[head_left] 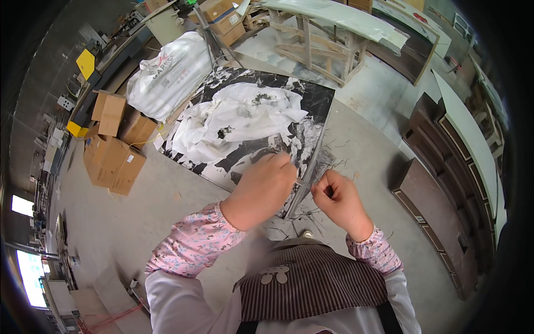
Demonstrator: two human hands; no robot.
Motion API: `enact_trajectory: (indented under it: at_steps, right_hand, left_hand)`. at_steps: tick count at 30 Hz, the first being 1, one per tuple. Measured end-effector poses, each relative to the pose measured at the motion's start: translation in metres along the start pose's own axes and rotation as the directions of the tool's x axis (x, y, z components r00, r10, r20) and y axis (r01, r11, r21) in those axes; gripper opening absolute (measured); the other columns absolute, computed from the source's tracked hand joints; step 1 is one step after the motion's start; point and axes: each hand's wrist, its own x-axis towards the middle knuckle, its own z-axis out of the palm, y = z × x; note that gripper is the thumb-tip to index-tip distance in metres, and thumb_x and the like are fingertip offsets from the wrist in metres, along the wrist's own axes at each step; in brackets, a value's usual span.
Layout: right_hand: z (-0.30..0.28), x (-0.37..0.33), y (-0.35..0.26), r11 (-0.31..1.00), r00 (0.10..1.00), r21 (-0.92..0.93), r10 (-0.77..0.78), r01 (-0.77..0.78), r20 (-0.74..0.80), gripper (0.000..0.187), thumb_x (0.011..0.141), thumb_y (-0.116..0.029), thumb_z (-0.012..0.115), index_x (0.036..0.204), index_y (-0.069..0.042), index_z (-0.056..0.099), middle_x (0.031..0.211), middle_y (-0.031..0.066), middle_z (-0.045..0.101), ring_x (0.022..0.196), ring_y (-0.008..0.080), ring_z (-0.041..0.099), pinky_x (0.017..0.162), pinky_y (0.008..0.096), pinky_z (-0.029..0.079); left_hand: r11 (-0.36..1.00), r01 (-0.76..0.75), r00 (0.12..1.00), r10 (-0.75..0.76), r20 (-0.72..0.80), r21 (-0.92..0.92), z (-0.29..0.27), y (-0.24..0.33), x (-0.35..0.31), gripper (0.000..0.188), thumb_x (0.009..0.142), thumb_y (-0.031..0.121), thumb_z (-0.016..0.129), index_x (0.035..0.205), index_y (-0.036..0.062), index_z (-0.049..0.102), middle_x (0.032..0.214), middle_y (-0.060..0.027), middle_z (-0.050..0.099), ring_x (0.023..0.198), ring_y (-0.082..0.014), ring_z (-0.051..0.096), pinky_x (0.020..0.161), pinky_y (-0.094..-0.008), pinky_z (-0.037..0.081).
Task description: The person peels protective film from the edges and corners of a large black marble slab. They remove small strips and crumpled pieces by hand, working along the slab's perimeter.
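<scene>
A large black-and-white marbled slab (311,100) lies flat in front of me, with crumpled white protective sheeting (239,117) heaped on it. My left hand (261,189) rests at the slab's near right edge, fingers pinched on a thin strip of film (303,181) along that edge. My right hand (336,197) is just to the right of it, closed on the same thin strip. Both wrists wear pink floral sleeve covers. What lies under my left palm is hidden.
Brown cardboard boxes (114,158) stand on the concrete floor at the left, beside a big white sack (167,72). A wooden frame rack (322,44) with slabs stands beyond. Dark brown cabinet panels (439,217) line the right. Thin offcut strips (328,161) litter the floor by the slab edge.
</scene>
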Motion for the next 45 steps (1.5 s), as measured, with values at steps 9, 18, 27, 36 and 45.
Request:
enact_trajectory:
  at_steps: [9,18,27,36,45]
  right_hand:
    - [0.009,-0.015,-0.003,0.998,0.998,0.030,0.045,-0.046,0.033,0.025,0.094,-0.003,0.071,0.079,-0.005,0.051,0.068,-0.0060,0.048,0.062,0.0020,0.040,0.052,0.0241,0.034]
    - [0.020,-0.028,-0.006,1.000,0.998,-0.028,0.004,-0.003,0.055,0.023,0.091,-0.005,0.072,0.079,-0.004,0.053,0.067,0.0008,0.055,0.060,0.0060,0.049,0.053,0.0273,0.042]
    - [0.016,-0.024,-0.007,0.997,0.998,-0.072,0.017,-0.012,0.060,0.022,0.089,-0.005,0.072,0.079,-0.003,0.053,0.064,0.0054,0.056,0.056,0.0115,0.052,0.052,0.0303,0.043]
    - [0.030,-0.038,-0.011,0.993,0.996,-0.113,-0.033,0.042,0.082,0.020,0.088,-0.005,0.071,0.079,-0.004,0.053,0.065,0.0075,0.058,0.055,0.0163,0.057,0.052,0.0324,0.045]
    - [0.032,-0.041,-0.006,0.998,0.993,-0.049,-0.033,0.038,0.110,0.021,0.091,-0.005,0.071,0.080,-0.004,0.052,0.065,0.0057,0.056,0.055,0.0115,0.053,0.051,0.0298,0.043]
  left_hand:
    - [0.999,0.021,0.998,-0.018,0.057,-0.040,-0.008,0.005,-0.013,0.006,0.083,0.003,0.062,0.078,0.0012,0.059,0.088,-0.0143,0.057,0.087,-0.0355,0.060,0.076,-0.0454,0.050]
    - [0.997,0.017,0.997,-0.011,0.078,-0.073,-0.014,0.007,-0.029,0.007,0.084,0.002,0.061,0.078,0.0020,0.057,0.091,-0.0138,0.055,0.089,-0.0354,0.058,0.077,-0.0450,0.050]
    - [0.993,-0.014,0.998,0.020,0.053,-0.114,-0.011,0.004,-0.024,0.008,0.085,0.003,0.060,0.078,0.0026,0.057,0.091,-0.0132,0.054,0.088,-0.0343,0.057,0.076,-0.0447,0.049]
    - [0.989,-0.037,0.995,0.049,0.083,-0.145,-0.017,0.002,-0.034,0.010,0.086,0.005,0.060,0.077,0.0037,0.058,0.090,-0.0119,0.055,0.088,-0.0346,0.058,0.075,-0.0456,0.049]
    - [0.981,-0.076,0.994,0.087,0.060,-0.177,-0.018,0.002,-0.030,0.008,0.084,0.007,0.062,0.077,0.0040,0.059,0.088,-0.0108,0.055,0.088,-0.0329,0.059,0.075,-0.0444,0.049]
